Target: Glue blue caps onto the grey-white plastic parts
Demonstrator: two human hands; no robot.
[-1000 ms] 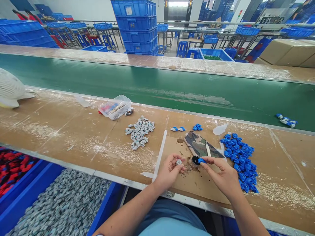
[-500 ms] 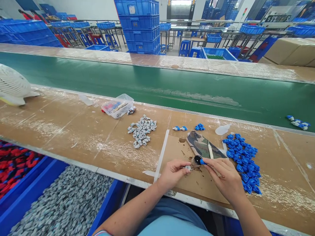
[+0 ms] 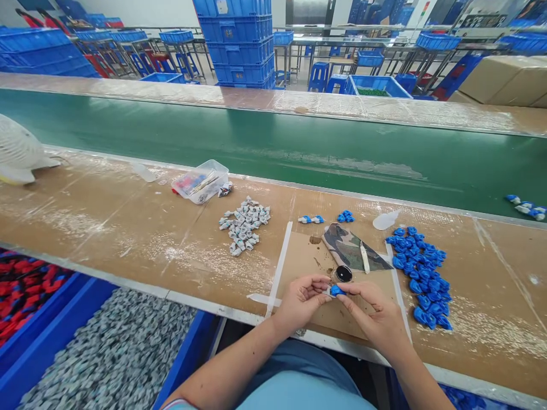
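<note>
We look through one head-worn camera, facing forward and down: bare left hand (image 3: 301, 300) and right hand (image 3: 376, 316) near, brown cardboard-covered desk (image 3: 128, 228) beneath, long flat green belt (image 3: 192, 128) farther off.

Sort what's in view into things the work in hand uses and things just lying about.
In hand or likely in use:
grey piece, in the left hand
blue piece, in the right hand
dark round pot
grey pile
blue pile

Apparently just lying about:
clear box
white slatted object
cardboard box

Hands (image 3: 375, 314) pinching blue piece (image 3: 336, 290), seemingly grey piece (image 3: 328, 291)
</note>
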